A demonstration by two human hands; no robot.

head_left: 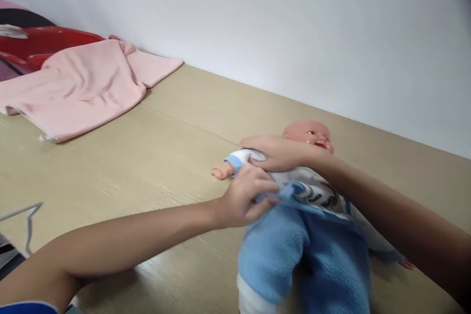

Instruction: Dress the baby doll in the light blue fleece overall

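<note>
A baby doll [306, 131] lies on its back on the table, in blue fleecy trousers [272, 250] and a white shirt [320, 191] with a dark print and blue hem. My left hand [246, 198] pinches the shirt's blue hem at the doll's side and holds it a little raised. Across the doll's chest reaches my right hand [268, 152], its fingers curled round the white sleeve near the shoulder. The doll's small hand [222, 171] sticks out of the blue cuff. My right forearm hides part of the doll's neck and chest.
A pink cloth [91, 88] lies crumpled at the far left, partly over a red basin [66, 37]. At the left edge a bent white wire piece [29, 221] stands up. The white wall [279, 34] borders the wooden table [176, 157] at the back.
</note>
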